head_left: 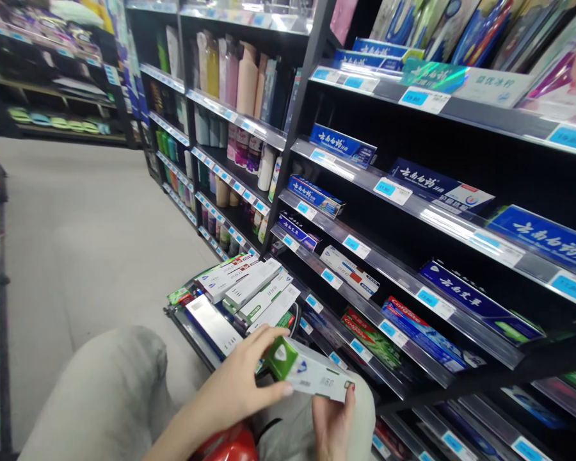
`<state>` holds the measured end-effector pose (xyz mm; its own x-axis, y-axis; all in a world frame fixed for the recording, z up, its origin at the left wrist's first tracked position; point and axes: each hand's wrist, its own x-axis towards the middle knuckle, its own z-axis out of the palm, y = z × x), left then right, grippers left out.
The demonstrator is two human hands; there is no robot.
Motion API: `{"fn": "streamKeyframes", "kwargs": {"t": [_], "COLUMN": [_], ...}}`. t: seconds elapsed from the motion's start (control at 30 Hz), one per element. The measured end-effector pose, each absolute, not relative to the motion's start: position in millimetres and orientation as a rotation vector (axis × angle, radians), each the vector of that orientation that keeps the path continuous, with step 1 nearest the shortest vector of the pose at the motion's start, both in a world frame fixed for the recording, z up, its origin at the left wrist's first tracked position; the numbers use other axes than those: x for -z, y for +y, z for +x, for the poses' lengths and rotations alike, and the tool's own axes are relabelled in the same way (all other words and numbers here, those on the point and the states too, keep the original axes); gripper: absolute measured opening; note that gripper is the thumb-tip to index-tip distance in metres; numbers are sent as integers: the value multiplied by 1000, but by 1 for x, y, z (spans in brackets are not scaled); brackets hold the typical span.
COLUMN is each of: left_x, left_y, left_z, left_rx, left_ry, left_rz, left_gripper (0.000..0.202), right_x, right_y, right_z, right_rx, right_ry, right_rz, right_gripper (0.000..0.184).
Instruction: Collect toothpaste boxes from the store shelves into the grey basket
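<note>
Left: the trouser leg [100,390] stands near the dark tray [182,331]. A sideways knee movement could jolt the tray and shift its load.

Tray: white cartons [254,282] lie overlapped and unaligned. Any tilt may cause the upper ones to slide.

Centre: the left hand [242,368] grips the green end of the white-and-green box [319,376], its fingers spread no wider than that end, thumb along the lower edge. Loosening this grip early could let the end drop.

Right of centre: the right hand [333,416] supports the far end from below, thumb against the face. Uneven pressure may twist or dent the box.

Right: the shelf with the Colgate cartons [372,336] is close by; an outward swing could knock them.
</note>
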<state>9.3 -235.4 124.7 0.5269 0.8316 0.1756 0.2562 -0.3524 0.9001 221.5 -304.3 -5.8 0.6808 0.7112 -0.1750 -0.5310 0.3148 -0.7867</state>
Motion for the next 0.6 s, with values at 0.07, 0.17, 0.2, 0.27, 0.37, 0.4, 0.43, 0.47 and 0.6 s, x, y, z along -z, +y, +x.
{"fn": "streamKeyframes", "kwargs": {"t": [0.07, 0.17, 0.2, 0.27, 0.37, 0.4, 0.43, 0.47, 0.6], "left_x": [-101, -66, -57, -45, -39, -40, -41, -43, -49], "left_y": [-213, -191, -188, -187, -188, -189, -189, -190, -193], "left_z": [1, -6, -8, -10, -15, -17, -19, -22, -31], "left_rx": [-842, -852, -870, -928, -977, -980, -982, -989, -1023], "left_ry": [686, 409, 352, 277, 202, 195, 199, 212, 416], "left_rz": [1622, 1200, 1110, 1008, 948, 943, 943, 952, 1008], "left_gripper": [66, 71, 69, 64, 65, 66, 67, 69, 77], "right_x": [2, -15, -22, -38, -56, -60, -62, -63, -65], "right_y": [-312, -327, -331, -338, -343, -344, -344, -344, -346], "right_z": [228, 230, 229, 224, 217, 216, 215, 214, 212], "right_rx": [-747, -639, -614, -524, -368, -340, -324, -318, -301], "right_ry": [-108, -217, -303, -456, -574, -613, -657, -703, -791], "right_rz": [-949, -1059, -1073, -1076, -1104, -1122, -1143, -1164, -1229], "right_gripper": [40, 52, 56, 65, 75, 76, 77, 77, 77]}}
